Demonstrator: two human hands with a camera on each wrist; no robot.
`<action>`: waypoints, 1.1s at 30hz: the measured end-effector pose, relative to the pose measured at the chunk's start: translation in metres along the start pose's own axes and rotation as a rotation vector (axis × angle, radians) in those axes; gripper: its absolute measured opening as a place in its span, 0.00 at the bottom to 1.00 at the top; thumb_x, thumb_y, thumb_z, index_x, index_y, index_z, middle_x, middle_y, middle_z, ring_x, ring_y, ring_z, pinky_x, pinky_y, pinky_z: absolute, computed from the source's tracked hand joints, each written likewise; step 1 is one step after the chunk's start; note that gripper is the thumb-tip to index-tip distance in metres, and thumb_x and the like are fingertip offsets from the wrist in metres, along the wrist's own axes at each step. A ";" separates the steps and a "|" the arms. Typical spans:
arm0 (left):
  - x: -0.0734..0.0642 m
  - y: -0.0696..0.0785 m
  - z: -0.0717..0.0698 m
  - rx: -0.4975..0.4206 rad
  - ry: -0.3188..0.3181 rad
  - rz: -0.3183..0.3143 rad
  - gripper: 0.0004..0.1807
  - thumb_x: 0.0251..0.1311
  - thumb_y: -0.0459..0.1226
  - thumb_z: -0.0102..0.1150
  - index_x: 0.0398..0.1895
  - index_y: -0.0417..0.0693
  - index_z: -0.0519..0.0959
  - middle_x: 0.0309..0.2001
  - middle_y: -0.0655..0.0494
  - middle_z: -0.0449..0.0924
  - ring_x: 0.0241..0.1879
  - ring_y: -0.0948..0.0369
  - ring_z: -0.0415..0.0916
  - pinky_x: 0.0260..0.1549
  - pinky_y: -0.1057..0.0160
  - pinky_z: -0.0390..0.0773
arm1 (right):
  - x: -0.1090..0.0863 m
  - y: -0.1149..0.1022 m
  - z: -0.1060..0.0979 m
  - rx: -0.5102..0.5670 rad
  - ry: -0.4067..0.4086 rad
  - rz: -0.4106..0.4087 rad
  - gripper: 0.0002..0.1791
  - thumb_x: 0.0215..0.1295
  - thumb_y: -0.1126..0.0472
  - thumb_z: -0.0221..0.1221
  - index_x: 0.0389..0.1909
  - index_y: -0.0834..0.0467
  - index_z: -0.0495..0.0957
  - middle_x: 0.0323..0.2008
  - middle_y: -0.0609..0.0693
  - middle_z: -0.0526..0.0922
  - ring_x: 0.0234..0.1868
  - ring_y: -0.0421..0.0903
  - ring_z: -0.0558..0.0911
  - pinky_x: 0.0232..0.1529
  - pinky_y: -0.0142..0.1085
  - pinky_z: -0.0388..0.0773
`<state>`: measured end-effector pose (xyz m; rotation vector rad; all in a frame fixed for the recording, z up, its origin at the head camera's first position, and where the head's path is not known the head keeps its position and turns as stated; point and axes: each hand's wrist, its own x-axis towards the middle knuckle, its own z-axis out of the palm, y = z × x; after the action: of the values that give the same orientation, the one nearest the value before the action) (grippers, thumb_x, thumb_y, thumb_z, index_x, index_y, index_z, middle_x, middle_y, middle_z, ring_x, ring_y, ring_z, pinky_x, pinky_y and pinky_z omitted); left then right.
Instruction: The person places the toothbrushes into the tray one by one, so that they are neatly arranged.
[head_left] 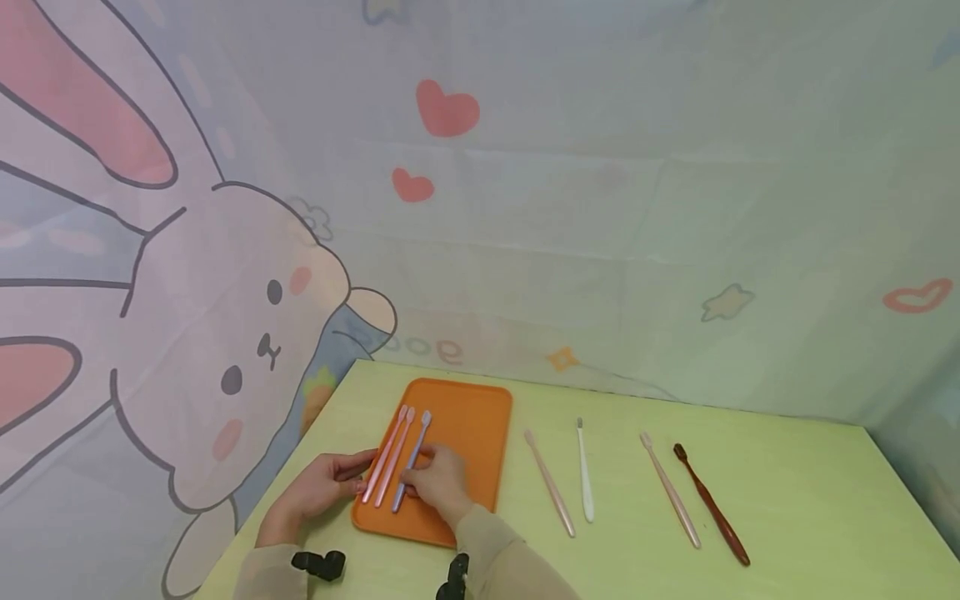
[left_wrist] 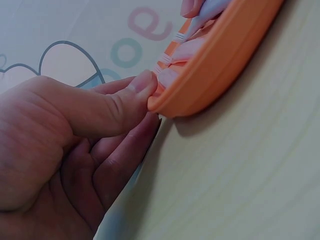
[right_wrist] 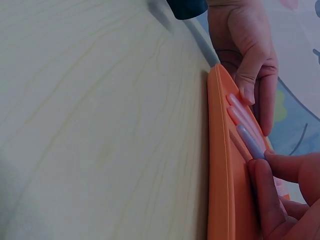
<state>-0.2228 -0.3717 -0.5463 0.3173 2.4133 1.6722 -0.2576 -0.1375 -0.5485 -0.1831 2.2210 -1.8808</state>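
- The orange tray [head_left: 468, 425] lies on the pale yellow-green table [head_left: 825, 500], towards its left end, and has a low raised rim.
- Three toothbrushes lie in the tray, side by side along its left part, bristle heads towards the far end: two pink toothbrushes [head_left: 393, 457] nearest the left rim, then a lavender toothbrush [head_left: 417, 442] just beside them on the right.
- The rest of the tray floor, to the right of the lavender toothbrush, is bare orange apart from the hand over it.
- The right hand [head_left: 441, 482] reaches over the tray; its thumb and index finger are clamped on the handle of the lavender toothbrush.
- The left hand [head_left: 318, 492] pinches the tray's left edge near the close corner, thumb on the rim and the other fingers beyond it.
- Outside the tray, to its right, four more lie on the table: a beige-pink toothbrush [head_left: 551, 486], a white toothbrush [head_left: 586, 475], then well apart a pale pink toothbrush [head_left: 672, 493] and a brown toothbrush [head_left: 712, 504].
- Any marking on the handles is too small to tell.
- Faint rounded letters [head_left: 435, 348] show low on the rabbit-printed backdrop [head_left: 525, 208]; two look like "o", but the whole word cannot be read with certainty.
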 end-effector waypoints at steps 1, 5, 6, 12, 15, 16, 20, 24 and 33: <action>0.000 -0.001 0.000 -0.005 -0.001 0.003 0.30 0.71 0.25 0.62 0.74 0.25 0.69 0.73 0.28 0.67 0.72 0.43 0.70 0.56 0.72 0.79 | 0.000 -0.001 0.001 -0.007 0.002 0.003 0.30 0.60 0.72 0.74 0.63 0.73 0.78 0.26 0.48 0.84 0.22 0.40 0.85 0.25 0.33 0.85; 0.001 -0.002 -0.001 -0.033 -0.008 0.008 0.30 0.71 0.24 0.61 0.74 0.24 0.68 0.74 0.28 0.66 0.73 0.37 0.66 0.56 0.72 0.79 | 0.000 -0.003 0.002 -0.034 0.012 -0.002 0.30 0.60 0.72 0.74 0.63 0.73 0.78 0.25 0.47 0.83 0.21 0.41 0.85 0.25 0.33 0.85; 0.001 -0.002 -0.001 -0.042 -0.007 0.004 0.30 0.71 0.24 0.61 0.74 0.24 0.68 0.74 0.28 0.66 0.73 0.36 0.65 0.55 0.72 0.79 | 0.000 -0.003 0.002 -0.032 0.012 -0.005 0.30 0.59 0.73 0.74 0.63 0.74 0.78 0.25 0.48 0.83 0.21 0.41 0.86 0.25 0.33 0.85; 0.001 -0.004 -0.001 -0.070 -0.012 0.005 0.30 0.71 0.24 0.61 0.74 0.23 0.67 0.74 0.27 0.65 0.73 0.35 0.64 0.56 0.71 0.79 | 0.000 -0.003 0.002 -0.012 -0.001 -0.007 0.28 0.60 0.75 0.73 0.62 0.74 0.79 0.28 0.49 0.82 0.23 0.40 0.85 0.26 0.33 0.86; 0.001 -0.004 -0.001 -0.071 -0.013 0.007 0.30 0.71 0.23 0.61 0.74 0.22 0.67 0.74 0.26 0.65 0.73 0.36 0.64 0.56 0.71 0.79 | 0.001 -0.002 0.003 -0.015 -0.004 -0.006 0.27 0.61 0.74 0.73 0.62 0.73 0.80 0.29 0.49 0.83 0.23 0.40 0.85 0.26 0.33 0.86; 0.001 -0.004 -0.001 -0.070 -0.013 0.007 0.30 0.71 0.23 0.60 0.74 0.22 0.67 0.74 0.26 0.65 0.73 0.36 0.64 0.56 0.71 0.79 | 0.002 -0.002 0.004 -0.018 -0.004 -0.005 0.26 0.62 0.74 0.73 0.61 0.73 0.80 0.29 0.49 0.83 0.23 0.40 0.86 0.26 0.33 0.86; 0.002 -0.004 -0.001 -0.062 -0.014 0.011 0.30 0.71 0.24 0.61 0.74 0.22 0.67 0.74 0.26 0.65 0.73 0.35 0.64 0.56 0.72 0.79 | 0.002 -0.001 0.005 -0.031 0.006 -0.007 0.26 0.62 0.74 0.73 0.61 0.72 0.80 0.29 0.51 0.82 0.23 0.40 0.85 0.26 0.33 0.85; 0.002 -0.004 0.000 -0.064 -0.008 0.003 0.30 0.71 0.23 0.61 0.74 0.23 0.67 0.73 0.26 0.66 0.73 0.34 0.64 0.56 0.71 0.79 | 0.002 -0.002 0.004 -0.039 0.010 -0.010 0.26 0.62 0.73 0.73 0.61 0.72 0.80 0.34 0.51 0.82 0.23 0.40 0.84 0.25 0.32 0.85; 0.000 -0.002 0.000 -0.037 0.002 -0.016 0.30 0.71 0.24 0.62 0.74 0.25 0.69 0.73 0.28 0.67 0.73 0.37 0.67 0.58 0.67 0.81 | 0.000 -0.001 0.004 -0.043 -0.004 -0.031 0.25 0.62 0.73 0.73 0.60 0.70 0.82 0.23 0.47 0.82 0.20 0.40 0.84 0.24 0.32 0.84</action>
<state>-0.2232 -0.3725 -0.5482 0.2906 2.3767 1.7089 -0.2569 -0.1412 -0.5478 -0.2292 2.2700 -1.8480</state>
